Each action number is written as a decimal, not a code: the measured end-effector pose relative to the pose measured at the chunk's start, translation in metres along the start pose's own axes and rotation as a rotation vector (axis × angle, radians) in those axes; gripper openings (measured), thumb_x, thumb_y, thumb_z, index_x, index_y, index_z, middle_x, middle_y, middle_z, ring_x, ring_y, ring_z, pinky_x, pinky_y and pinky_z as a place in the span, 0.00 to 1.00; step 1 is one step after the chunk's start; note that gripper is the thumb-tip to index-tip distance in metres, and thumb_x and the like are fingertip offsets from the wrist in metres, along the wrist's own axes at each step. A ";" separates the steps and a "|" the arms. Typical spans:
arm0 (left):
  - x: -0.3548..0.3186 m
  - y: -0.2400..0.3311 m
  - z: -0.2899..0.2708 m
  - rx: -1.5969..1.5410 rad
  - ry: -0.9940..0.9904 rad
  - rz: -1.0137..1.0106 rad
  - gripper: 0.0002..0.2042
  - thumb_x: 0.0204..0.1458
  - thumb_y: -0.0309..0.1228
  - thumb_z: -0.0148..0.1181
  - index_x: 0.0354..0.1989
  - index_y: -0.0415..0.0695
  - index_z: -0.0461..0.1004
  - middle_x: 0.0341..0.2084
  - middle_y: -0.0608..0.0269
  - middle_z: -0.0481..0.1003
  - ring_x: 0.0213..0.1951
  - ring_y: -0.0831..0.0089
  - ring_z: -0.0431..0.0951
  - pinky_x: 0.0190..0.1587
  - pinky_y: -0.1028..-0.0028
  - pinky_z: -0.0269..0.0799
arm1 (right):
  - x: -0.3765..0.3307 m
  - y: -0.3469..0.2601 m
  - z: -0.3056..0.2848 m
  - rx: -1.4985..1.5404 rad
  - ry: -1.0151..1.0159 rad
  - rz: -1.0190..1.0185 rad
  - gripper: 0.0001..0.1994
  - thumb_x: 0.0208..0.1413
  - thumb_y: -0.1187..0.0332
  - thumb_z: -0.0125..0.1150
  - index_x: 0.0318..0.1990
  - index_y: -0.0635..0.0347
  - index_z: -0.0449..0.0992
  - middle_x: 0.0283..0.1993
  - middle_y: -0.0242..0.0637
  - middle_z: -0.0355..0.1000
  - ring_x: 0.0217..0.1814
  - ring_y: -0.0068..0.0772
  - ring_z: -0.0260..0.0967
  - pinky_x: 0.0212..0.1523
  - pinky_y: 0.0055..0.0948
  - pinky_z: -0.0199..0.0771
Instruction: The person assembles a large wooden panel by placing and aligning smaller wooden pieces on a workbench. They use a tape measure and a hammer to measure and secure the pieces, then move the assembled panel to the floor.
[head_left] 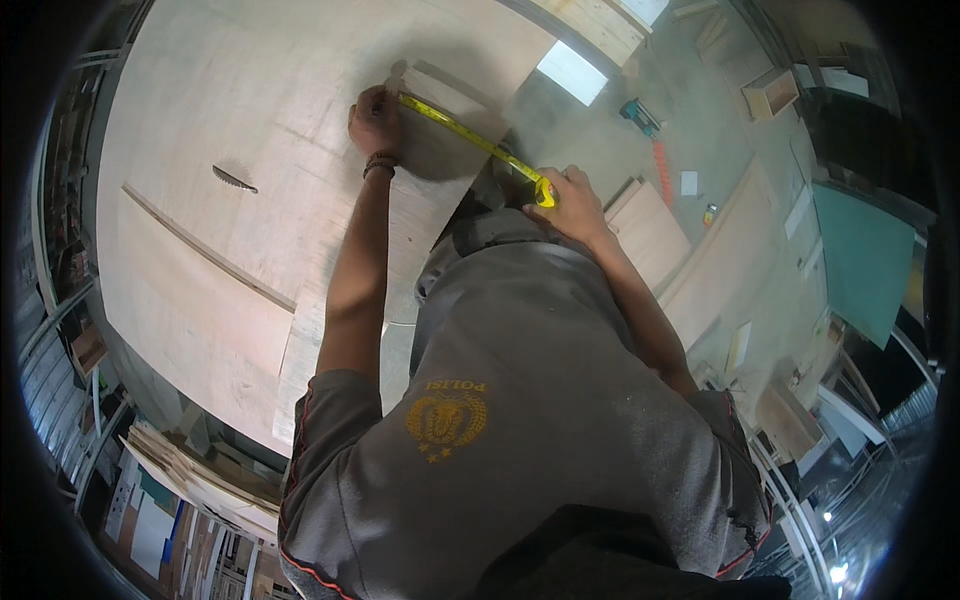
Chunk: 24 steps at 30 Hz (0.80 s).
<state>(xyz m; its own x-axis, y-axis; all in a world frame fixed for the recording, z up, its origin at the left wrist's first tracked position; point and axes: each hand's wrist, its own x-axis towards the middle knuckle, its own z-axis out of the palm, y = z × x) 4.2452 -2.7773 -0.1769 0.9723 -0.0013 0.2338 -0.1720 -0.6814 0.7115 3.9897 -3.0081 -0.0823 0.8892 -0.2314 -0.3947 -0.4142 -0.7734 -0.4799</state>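
Observation:
A yellow tape measure point(460, 130) is stretched between my two hands, its blade running slantwise across a piece of wooden board point(445, 150). That board lies on a large pale plywood sheet point(220, 90). At the board's far left end, my left hand point(375, 122) is closed with its fingers at the free end of the blade; the fingertips are partly in shadow. My right hand point(570, 205) is wrapped round the yellow case, near my waist and just past the plywood's right edge.
A dark, curved, narrow object point(235, 179) and a long wooden strip point(205, 245) lie on the plywood at left. On the floor at right are a teal power tool point(640, 118) with a coiled red hose point(662, 170), boards point(650, 230) and an open wooden box point(770, 95).

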 end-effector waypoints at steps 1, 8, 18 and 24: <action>0.000 0.002 -0.001 -0.003 -0.012 -0.014 0.10 0.51 0.39 0.68 0.38 0.49 0.81 0.33 0.63 0.83 0.36 0.65 0.82 0.42 0.65 0.76 | 0.000 0.000 0.000 -0.001 0.010 0.000 0.31 0.45 0.51 0.73 0.57 0.46 0.71 0.43 0.45 0.65 0.53 0.50 0.65 0.49 0.44 0.70; 0.000 0.002 -0.002 0.036 -0.046 -0.033 0.11 0.53 0.41 0.66 0.39 0.49 0.80 0.32 0.65 0.83 0.37 0.65 0.79 0.43 0.64 0.75 | 0.001 0.003 0.001 -0.012 0.019 -0.004 0.31 0.45 0.51 0.73 0.57 0.46 0.72 0.45 0.45 0.65 0.53 0.51 0.64 0.51 0.43 0.69; -0.018 -0.021 -0.041 -0.075 0.282 -0.112 0.14 0.54 0.37 0.63 0.46 0.44 0.78 0.40 0.57 0.79 0.45 0.60 0.74 0.51 0.64 0.69 | 0.052 0.012 -0.019 0.530 0.144 0.017 0.28 0.47 0.59 0.72 0.55 0.59 0.71 0.46 0.44 0.70 0.50 0.42 0.68 0.51 0.37 0.67; -0.090 -0.068 -0.135 0.050 0.535 -0.453 0.15 0.52 0.31 0.62 0.48 0.41 0.77 0.42 0.53 0.77 0.45 0.61 0.74 0.51 0.63 0.69 | 0.177 0.043 -0.088 0.335 0.225 0.037 0.32 0.47 0.54 0.70 0.58 0.62 0.69 0.53 0.51 0.70 0.56 0.49 0.68 0.57 0.43 0.66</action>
<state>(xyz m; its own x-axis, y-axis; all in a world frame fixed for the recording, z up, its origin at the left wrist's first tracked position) 4.1483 -2.6323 -0.1564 0.7327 0.6425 0.2243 0.2520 -0.5623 0.7876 4.1466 -3.1341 -0.1040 0.8776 -0.4075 -0.2527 -0.4538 -0.5358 -0.7120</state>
